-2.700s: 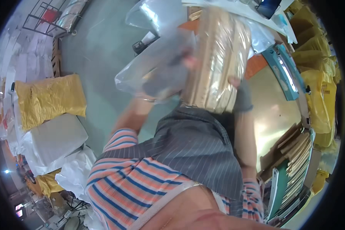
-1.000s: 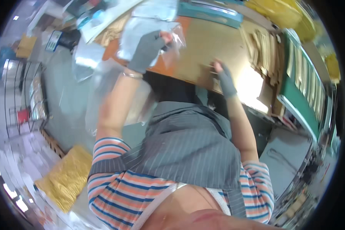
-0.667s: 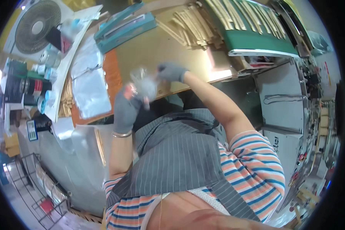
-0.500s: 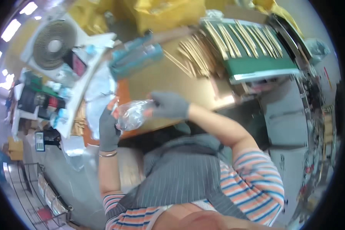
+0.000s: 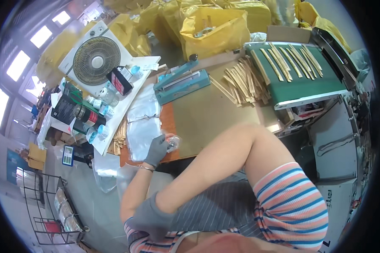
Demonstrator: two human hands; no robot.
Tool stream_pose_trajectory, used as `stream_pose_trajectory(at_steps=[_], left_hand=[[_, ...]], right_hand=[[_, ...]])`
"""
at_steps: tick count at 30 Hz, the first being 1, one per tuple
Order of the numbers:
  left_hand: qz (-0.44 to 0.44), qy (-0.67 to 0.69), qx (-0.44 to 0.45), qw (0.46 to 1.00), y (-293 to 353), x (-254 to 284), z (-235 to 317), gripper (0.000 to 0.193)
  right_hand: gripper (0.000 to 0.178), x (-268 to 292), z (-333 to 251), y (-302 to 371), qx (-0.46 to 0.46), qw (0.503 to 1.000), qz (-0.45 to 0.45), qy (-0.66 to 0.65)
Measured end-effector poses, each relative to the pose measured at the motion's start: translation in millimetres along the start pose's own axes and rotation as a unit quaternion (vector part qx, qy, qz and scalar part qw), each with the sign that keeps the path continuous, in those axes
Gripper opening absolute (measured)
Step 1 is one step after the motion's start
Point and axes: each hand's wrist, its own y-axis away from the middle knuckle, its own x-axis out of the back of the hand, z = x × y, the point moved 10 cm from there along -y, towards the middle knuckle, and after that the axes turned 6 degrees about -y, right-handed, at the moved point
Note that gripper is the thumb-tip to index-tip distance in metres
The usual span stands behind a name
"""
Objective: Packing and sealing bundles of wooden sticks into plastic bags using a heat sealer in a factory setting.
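My left hand (image 5: 157,151), in a grey fingerless glove, is closed around a crumpled clear plastic bag (image 5: 172,144) at the table's near edge. My right arm crosses over my body. Its gloved right hand (image 5: 151,217) is at my left upper arm, smeared by motion, with the fingers hidden. Just beyond my left hand lies a tied stack of clear plastic bags (image 5: 143,122). Behind that stands a teal hand-operated bag sealer (image 5: 183,87). Thin wooden sticks (image 5: 245,82) are heaped on the brown tabletop (image 5: 198,126) further right.
A green conveyor belt (image 5: 302,87) carries wooden strips at the far right. On the left, a white shelf (image 5: 126,103) holds bottles and a small box, with a fan (image 5: 97,61) behind. Yellow sacks (image 5: 215,33) stand at the back. A wire rack (image 5: 50,211) is at lower left.
My right hand has left the plastic bag and swung down and left across my body to my left upper arm. My left hand still has the bag. The head view has shifted.
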Motion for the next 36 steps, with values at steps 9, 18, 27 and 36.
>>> stream_pose_trajectory(at_steps=[9,18,27,36], left_hand=[[0.000,-0.089,-0.044,0.995,-13.8,-35.5,35.2,0.029],[0.012,-0.102,-0.118,0.988,-31.9,-99.0,-1.2,0.031],[0.065,-0.281,-0.216,0.933,-70.3,-100.4,35.7,0.046],[0.123,-0.201,-0.093,0.967,-214.9,-153.5,21.9,0.066]], right_hand=[[0.038,-79.4,-10.5,-175.5,0.245,0.964,0.093,0.045],[0.023,35.6,-43.2,90.2,0.101,0.991,0.089,0.027],[0.105,243.3,281.2,504.9,-0.599,0.501,0.547,0.302],[0.056,250.9,327.2,578.1,-0.562,0.486,0.657,0.126]])
